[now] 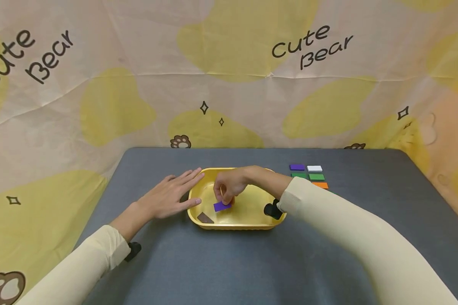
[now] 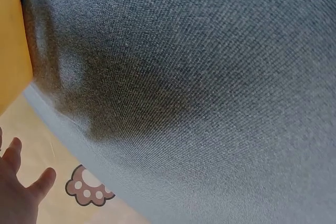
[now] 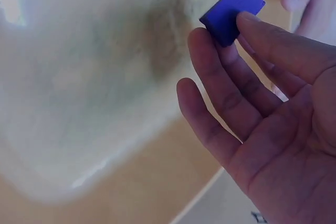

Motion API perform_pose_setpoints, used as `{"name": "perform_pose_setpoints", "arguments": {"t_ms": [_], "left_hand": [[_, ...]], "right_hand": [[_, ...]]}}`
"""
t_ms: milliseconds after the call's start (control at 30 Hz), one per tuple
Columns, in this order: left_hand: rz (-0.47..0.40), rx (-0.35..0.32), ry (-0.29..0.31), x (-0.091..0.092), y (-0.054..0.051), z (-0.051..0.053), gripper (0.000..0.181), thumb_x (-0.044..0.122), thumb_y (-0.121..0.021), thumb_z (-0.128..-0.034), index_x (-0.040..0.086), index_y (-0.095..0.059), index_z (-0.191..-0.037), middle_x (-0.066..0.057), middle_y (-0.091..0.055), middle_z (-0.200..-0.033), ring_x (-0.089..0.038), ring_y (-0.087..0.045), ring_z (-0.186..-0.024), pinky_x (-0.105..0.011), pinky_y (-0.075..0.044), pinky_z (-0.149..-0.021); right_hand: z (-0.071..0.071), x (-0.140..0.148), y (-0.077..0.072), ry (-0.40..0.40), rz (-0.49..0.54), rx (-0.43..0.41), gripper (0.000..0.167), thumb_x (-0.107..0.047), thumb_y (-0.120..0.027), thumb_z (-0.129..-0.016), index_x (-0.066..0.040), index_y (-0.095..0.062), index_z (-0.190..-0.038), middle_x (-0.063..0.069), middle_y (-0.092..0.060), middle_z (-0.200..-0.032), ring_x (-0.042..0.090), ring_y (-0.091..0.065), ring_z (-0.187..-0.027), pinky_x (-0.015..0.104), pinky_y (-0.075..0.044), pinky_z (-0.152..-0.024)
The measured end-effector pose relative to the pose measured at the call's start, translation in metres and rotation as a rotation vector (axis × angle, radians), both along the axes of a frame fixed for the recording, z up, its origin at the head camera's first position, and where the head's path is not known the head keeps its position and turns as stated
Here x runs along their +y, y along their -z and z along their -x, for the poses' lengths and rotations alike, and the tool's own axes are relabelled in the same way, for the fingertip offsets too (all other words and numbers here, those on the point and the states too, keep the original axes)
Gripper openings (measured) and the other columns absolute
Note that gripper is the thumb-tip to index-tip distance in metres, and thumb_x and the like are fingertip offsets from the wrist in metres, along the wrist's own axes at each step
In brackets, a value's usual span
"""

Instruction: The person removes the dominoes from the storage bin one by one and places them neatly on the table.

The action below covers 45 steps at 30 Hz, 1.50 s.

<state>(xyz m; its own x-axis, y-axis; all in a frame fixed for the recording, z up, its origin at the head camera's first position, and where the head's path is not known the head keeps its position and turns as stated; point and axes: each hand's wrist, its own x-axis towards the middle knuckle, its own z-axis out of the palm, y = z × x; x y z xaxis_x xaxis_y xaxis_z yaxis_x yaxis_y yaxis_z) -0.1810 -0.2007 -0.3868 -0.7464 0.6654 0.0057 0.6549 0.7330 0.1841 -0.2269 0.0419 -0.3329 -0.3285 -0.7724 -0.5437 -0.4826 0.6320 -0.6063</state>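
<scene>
Over the yellow tray (image 1: 252,212), my right hand (image 1: 229,184) pinches a small purple rectangular tile (image 1: 222,206) between thumb and fingers. The right wrist view shows that purple tile (image 3: 233,11) gripped near one end, the other end sticking out. A brown tile (image 1: 205,218) lies on the tray floor at the near left corner. My left hand (image 1: 175,192) is at the tray's left rim with fingers spread and fairly straight, holding nothing. In the left wrist view only part of the left hand (image 2: 21,187) shows at the lower left edge.
Right of the tray, behind my right forearm, several tiles lie in rows on the grey table (image 1: 229,262): purple (image 1: 297,167), white (image 1: 314,168), two green, and an orange one (image 1: 320,185) partly hidden by the sleeve. A printed cloth (image 1: 236,51) hangs behind the table.
</scene>
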Motion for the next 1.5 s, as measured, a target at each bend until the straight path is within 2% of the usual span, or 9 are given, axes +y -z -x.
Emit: {"name": "perform_pose_setpoints", "arguments": {"t_ms": [133, 367, 533, 800, 1000, 1267, 1500], "left_hand": [[0.0, -0.005, -0.008, 0.0, 0.002, 0.0, 0.078, 0.062, -0.042, -0.0992, 0.018, -0.023, -0.16, -0.002, -0.019, -0.165, -0.028, -0.025, -0.149, -0.062, -0.03, -0.109], [-0.003, -0.004, -0.002, 0.0, 0.002, 0.0, 0.077, 0.061, -0.043, -0.0994, 0.019, -0.021, -0.16, -0.003, -0.02, -0.165, -0.028, -0.024, -0.149, -0.062, -0.03, -0.109], [-0.003, -0.002, 0.006, -0.001, 0.0, 0.0, 0.077, 0.06, -0.044, -0.0997, 0.02, -0.02, -0.161, -0.003, -0.019, -0.165, -0.027, -0.024, -0.149, -0.062, -0.03, -0.109], [-0.005, 0.003, 0.008, -0.001, 0.0, -0.001, 0.077, 0.059, -0.045, -0.0998, 0.017, -0.022, -0.16, -0.004, -0.02, -0.165, -0.028, -0.025, -0.149, -0.064, -0.03, -0.108], [-0.004, 0.007, 0.006, 0.0, 0.001, -0.001, 0.077, 0.059, -0.045, -0.0997, 0.017, -0.022, -0.16, -0.004, -0.02, -0.165, -0.029, -0.025, -0.149, -0.063, -0.031, -0.107], [-0.005, 0.007, 0.008, -0.001, 0.001, -0.001, 0.078, 0.059, -0.045, -0.0997, 0.018, -0.02, -0.161, -0.002, -0.018, -0.165, -0.027, -0.024, -0.149, -0.063, -0.031, -0.108], [-0.005, 0.0, 0.009, -0.001, 0.001, -0.001, 0.077, 0.059, -0.045, -0.0997, 0.019, -0.019, -0.161, -0.002, -0.019, -0.165, -0.028, -0.025, -0.149, -0.063, -0.03, -0.108]], "right_hand": [[0.003, 0.015, -0.008, 0.042, 0.032, 0.032, 0.007, 0.001, -0.063, -0.092, -0.001, -0.07, -0.094, 0.008, -0.072, -0.078, 0.023, -0.068, -0.073, 0.022, -0.045, -0.058], [0.004, 0.05, -0.017, 0.077, 0.085, 0.076, 0.011, 0.0, -0.063, -0.094, -0.002, -0.074, -0.092, 0.009, -0.072, -0.078, 0.018, -0.062, -0.069, 0.023, -0.047, -0.061], [0.006, 0.073, -0.023, 0.126, 0.085, 0.084, 0.012, 0.001, -0.063, -0.094, -0.002, -0.075, -0.094, 0.009, -0.072, -0.08, 0.022, -0.063, -0.072, 0.025, -0.05, -0.066], [0.007, 0.107, -0.036, 0.227, 0.068, 0.093, 0.014, -0.001, -0.065, -0.094, -0.002, -0.076, -0.103, 0.005, -0.073, -0.088, 0.017, -0.066, -0.078, 0.029, -0.055, -0.075], [0.004, 0.131, -0.044, 0.241, 0.107, 0.118, 0.016, 0.001, -0.063, -0.093, 0.001, -0.075, -0.103, 0.007, -0.074, -0.092, 0.018, -0.067, -0.081, 0.032, -0.056, -0.075], [0.0, 0.168, -0.042, 0.306, 0.063, 0.111, 0.017, -0.001, -0.064, -0.094, -0.003, -0.076, -0.107, 0.004, -0.073, -0.092, 0.019, -0.065, -0.082, 0.035, -0.057, -0.081], [-0.009, 0.201, -0.031, 0.346, 0.069, 0.064, 0.018, -0.001, -0.062, -0.094, 0.0, -0.074, -0.108, 0.004, -0.071, -0.097, 0.018, -0.063, -0.087, 0.035, -0.056, -0.082]]}}
